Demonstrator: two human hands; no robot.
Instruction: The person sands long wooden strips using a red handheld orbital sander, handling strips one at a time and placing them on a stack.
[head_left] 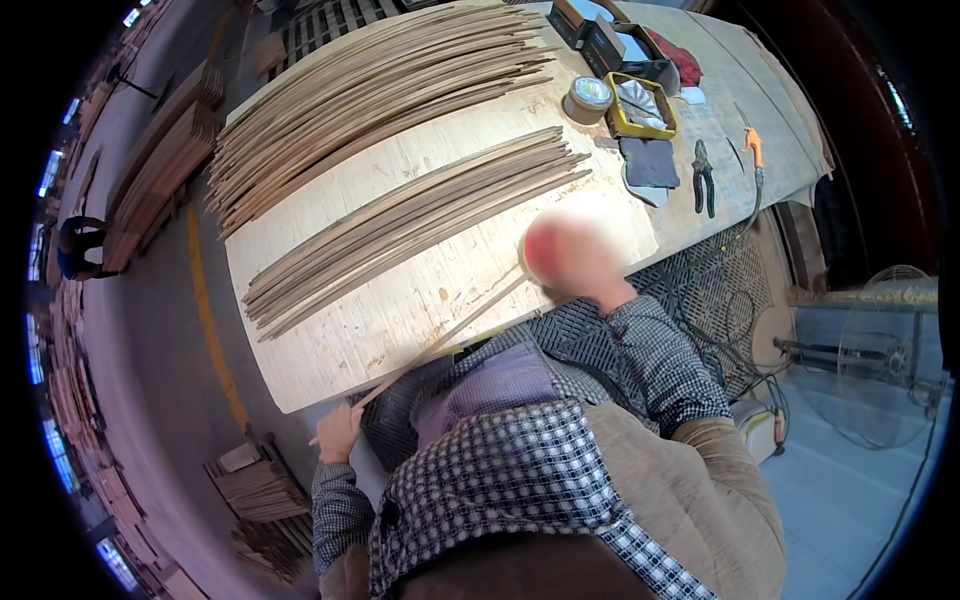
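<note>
My left hand [338,432] is closed around the near end of a thin wooden strip [440,342], just off the table's left front corner. The strip runs up to the right along the table's front edge. At its far end is my right hand [588,262], badly blurred, with a reddish round patch beside it that I cannot make out. Its fingers are smeared. Beyond the strip lies a small bundle of wooden strips [420,220] on the pale wooden board [380,340]. A larger stack of strips [370,95] lies behind it.
To the right on the table are a round tin [587,101], a yellow tray [670,118], a dark cloth pad [650,163], pliers [704,180] and an orange air gun [752,147]. A fan [870,350] stands right. Another person [82,248] bends by stacked boards at far left.
</note>
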